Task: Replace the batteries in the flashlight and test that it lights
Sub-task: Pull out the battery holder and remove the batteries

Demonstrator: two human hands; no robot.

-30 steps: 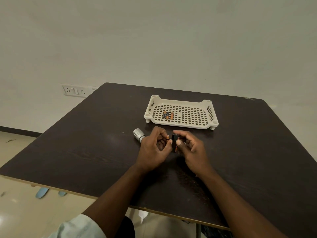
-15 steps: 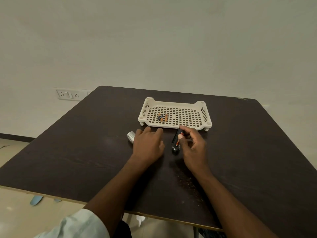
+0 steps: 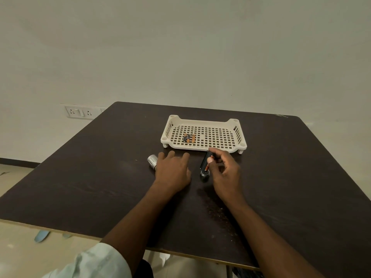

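My left hand (image 3: 173, 171) lies flat on the dark table (image 3: 100, 177), fingers spread, covering most of the silver flashlight (image 3: 152, 161); only its head end shows at the left. My right hand (image 3: 224, 169) pinches a black battery holder (image 3: 205, 161) with an orange-marked battery in it, its lower end near a small silver cap (image 3: 204, 173) on the table. Three batteries (image 3: 188, 138) lie in the white perforated tray (image 3: 239, 135) just beyond both hands.
The tray stands at the middle of the table, close behind my right hand. A wall socket plate (image 3: 80, 112) is on the wall at the left. The table's near edge runs below my forearms.
A second ago both hands held the black holder together above the table. My left hand has let go and dropped flat onto the flashlight; my right hand carried the holder forward toward the tray.
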